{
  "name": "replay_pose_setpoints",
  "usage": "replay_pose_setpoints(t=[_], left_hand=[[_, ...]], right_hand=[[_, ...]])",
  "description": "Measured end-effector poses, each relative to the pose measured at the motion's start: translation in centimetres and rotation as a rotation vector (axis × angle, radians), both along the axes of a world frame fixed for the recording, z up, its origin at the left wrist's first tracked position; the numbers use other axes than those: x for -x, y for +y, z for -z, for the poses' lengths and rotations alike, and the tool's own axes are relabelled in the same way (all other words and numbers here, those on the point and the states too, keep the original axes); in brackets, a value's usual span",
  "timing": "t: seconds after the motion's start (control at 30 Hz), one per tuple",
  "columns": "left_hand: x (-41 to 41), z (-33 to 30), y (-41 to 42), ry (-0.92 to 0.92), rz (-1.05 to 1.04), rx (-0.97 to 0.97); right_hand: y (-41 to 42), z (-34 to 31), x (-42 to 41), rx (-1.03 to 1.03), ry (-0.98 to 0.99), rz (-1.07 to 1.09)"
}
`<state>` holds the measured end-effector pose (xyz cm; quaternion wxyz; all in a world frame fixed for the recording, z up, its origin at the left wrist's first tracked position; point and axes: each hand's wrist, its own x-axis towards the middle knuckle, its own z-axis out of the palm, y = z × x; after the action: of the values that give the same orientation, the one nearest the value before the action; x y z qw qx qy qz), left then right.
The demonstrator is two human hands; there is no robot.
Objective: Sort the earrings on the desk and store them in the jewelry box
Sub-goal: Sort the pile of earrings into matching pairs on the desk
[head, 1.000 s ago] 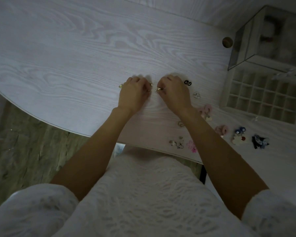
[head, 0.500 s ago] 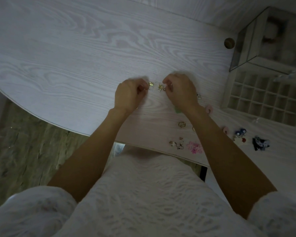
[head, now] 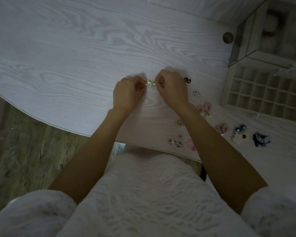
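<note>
Near the frame's centre the left hand (head: pixel 127 93) and the right hand (head: pixel 172 88) are both curled nearly closed, fingertips pinching small gold earrings (head: pixel 150 82) between them, just above the desk (head: pixel 67 62). They are brought together, probably to check that they match as a pair (too small to say for certain). They glint pale gold, with tiny flower-like shapes. The jewelry box (head: pixel 263 94), its compartments open, waits at the right edge.
</note>
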<state>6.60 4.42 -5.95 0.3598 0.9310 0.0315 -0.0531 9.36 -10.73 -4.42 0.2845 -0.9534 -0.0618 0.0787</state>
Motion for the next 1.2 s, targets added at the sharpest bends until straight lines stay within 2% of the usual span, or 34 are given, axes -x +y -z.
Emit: replay_pose_setpoints(t=[0.13,0.33,0.53,0.67,0.73,0.87,1.03,1.2], left_hand=[[0.0,0.3,0.0,0.011,-0.011,-0.014],[0.0,0.1,0.0,0.010,-0.011,-0.020],[0.1,-0.1,0.1,-0.013,-0.007,-0.047],[-0.1,-0.1,0.1,-0.081,0.015,-0.278],[0.0,-0.1,0.0,-0.113,0.022,-0.320],[0.2,-0.2,-0.7,-0.133,0.089,-0.386],[2.2,-0.2,-2.6,-0.314,0.253,-0.589],[4.8,0.1,-2.9,-0.314,0.238,-0.544]], right_hand=[[-0.4,-0.2,0.0,0.017,-0.030,0.030],[0.7,0.0,-0.1,0.169,-0.053,-0.153],[1.1,-0.1,-0.1,0.197,-0.098,-0.164],[0.8,-0.4,0.6,0.167,-0.129,-0.140],[0.9,-0.4,1.6,0.150,-0.101,-0.121],[0.8,0.0,3.6,0.195,-0.091,-0.109],[-1.3,0.2,6.5,0.309,-0.205,-0.100],[-3.0,-0.3,8.7,0.096,-0.095,0.055]])
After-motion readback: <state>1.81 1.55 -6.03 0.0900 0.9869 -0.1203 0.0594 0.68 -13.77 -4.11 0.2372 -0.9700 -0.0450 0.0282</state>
